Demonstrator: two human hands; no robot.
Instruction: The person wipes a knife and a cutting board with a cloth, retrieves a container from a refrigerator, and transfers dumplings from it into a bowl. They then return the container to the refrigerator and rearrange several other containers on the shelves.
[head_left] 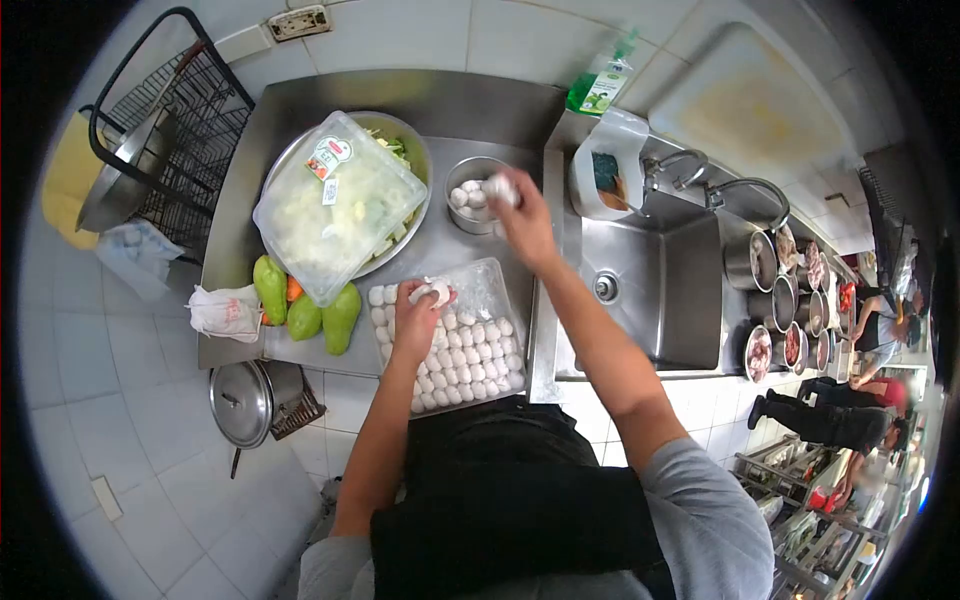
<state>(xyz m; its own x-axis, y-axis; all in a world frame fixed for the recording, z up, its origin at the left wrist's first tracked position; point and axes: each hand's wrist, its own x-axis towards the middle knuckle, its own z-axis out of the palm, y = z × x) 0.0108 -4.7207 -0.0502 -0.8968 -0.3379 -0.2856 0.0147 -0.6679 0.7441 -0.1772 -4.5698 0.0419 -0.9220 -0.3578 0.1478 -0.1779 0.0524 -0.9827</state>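
Note:
A tray of white eggs rests on the steel counter just in front of my body. Over its far left part, my left hand is closed round white egg. A round metal pot with several eggs inside stands beyond the tray. At the pot's right rim, my right hand is closed on more white egg, slightly blurred. Part of the tray's far right corner shows bare clear plastic.
Left of the pot, a clear lidded box lies over a large metal bowl of cut vegetables. Green pear-shaped vegetables sit nearby. The sink is to the right, with a green soap bottle behind. People work farther right.

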